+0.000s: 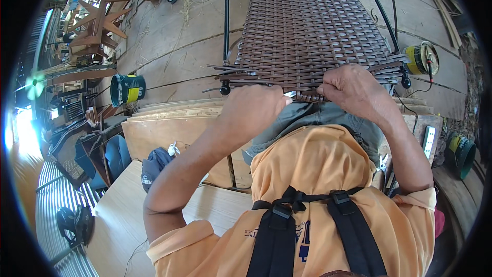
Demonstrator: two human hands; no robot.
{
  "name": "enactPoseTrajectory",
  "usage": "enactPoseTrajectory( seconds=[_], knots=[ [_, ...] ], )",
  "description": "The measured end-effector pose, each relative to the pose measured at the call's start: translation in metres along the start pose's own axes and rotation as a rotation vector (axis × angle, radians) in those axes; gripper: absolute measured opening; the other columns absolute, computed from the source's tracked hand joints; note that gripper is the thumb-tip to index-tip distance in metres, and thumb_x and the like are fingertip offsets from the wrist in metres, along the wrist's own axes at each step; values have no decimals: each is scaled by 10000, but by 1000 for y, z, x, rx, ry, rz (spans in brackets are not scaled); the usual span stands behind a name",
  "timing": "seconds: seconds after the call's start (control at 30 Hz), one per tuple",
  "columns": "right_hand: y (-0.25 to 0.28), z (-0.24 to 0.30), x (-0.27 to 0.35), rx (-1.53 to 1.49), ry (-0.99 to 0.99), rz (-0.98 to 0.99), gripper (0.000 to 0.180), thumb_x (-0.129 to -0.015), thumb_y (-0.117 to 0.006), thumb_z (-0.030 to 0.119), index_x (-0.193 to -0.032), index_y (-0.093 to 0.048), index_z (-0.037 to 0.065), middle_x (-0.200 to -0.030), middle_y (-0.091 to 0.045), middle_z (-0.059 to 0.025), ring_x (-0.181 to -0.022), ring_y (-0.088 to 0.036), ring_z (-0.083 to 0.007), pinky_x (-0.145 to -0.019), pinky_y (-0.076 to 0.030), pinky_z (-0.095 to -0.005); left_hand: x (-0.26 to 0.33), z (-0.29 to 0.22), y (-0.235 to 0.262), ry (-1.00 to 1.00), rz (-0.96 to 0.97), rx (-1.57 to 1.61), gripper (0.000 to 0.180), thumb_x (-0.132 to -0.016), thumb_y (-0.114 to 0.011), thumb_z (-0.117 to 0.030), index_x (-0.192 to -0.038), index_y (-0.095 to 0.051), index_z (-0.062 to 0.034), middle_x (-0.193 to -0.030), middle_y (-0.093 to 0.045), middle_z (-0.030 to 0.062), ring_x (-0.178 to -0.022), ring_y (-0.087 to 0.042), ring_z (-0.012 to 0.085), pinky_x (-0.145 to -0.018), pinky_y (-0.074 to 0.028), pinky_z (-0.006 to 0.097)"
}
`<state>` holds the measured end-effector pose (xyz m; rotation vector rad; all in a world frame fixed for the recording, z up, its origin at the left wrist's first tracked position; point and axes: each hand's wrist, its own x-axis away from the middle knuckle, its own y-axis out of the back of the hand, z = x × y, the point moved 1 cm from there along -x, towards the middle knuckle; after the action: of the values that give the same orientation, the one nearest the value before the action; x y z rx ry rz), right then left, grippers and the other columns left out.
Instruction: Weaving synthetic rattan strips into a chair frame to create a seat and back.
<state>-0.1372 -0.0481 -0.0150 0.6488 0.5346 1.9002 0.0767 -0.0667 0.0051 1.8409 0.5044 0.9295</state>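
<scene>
brown wicker (307,31) cropped above; left grip (253,109) curled round half-hidden tool (291,94); right grip (354,90) curled, contents unclear

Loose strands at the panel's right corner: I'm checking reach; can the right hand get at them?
Likely yes: the right hand is just left of the loose strands, nothing visible between, though busy at the woven edge.

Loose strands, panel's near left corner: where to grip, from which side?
Probably pinch the strands by their free tips, coming from the left: they're thin and jut leftward past the panel, while their right ends appear to run into the weave, leaving little to grasp there.
</scene>
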Motion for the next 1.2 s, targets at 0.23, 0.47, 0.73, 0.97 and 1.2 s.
enactPoseTrajectory(
  seconds=[0.23,0.47,0.73,0.97,1.2],
  knots=[
    [-5,4,-7,224,93,41,255,-860,-606,218,-726,-569,5,-663,-557,-192,-674,-588,-364,-606,-454,-431,19,-8,-20,30,-239,-57,333,-874,-598,-361,-799,-540,-41,-747,-635,123,-667,-628,321,-553,-460,430],
    [-8,14,-20,528,190,206,238,-892,-574,270,-804,-633,58,-722,-652,-125,-691,-664,-273,-644,-529,-370,52,5,-13,450,-64,216,349,-841,-646,-365,-848,-566,-25,-741,-638,148,-686,-623,350,-587,-466,419],
    [-21,23,-11,321,219,-139,192,-742,-717,173,-719,-573,47,-690,-576,-104,-710,-577,-303,-645,-486,-394,26,10,-55,512,-357,794,253,-819,-705,-186,-946,-602,7,-718,-621,116,-621,-564,161,-605,-466,307],
    [-42,18,-4,365,235,-276,160,-761,-700,137,-762,-562,58,-755,-522,-96,-728,-561,-298,-638,-475,-394,23,5,-57,490,-412,993,216,-809,-717,-114,-926,-594,20,-676,-562,28,-612,-465,90,-612,-443,241],
    [-41,19,-2,360,220,-252,168,-742,-720,153,-772,-581,64,-751,-523,-88,-717,-562,-297,-626,-476,-388,19,-3,-69,372,-464,1083,158,-835,-691,-105,-881,-599,15,-670,-542,30,-619,-441,68,-576,-416,239]
  ],
)
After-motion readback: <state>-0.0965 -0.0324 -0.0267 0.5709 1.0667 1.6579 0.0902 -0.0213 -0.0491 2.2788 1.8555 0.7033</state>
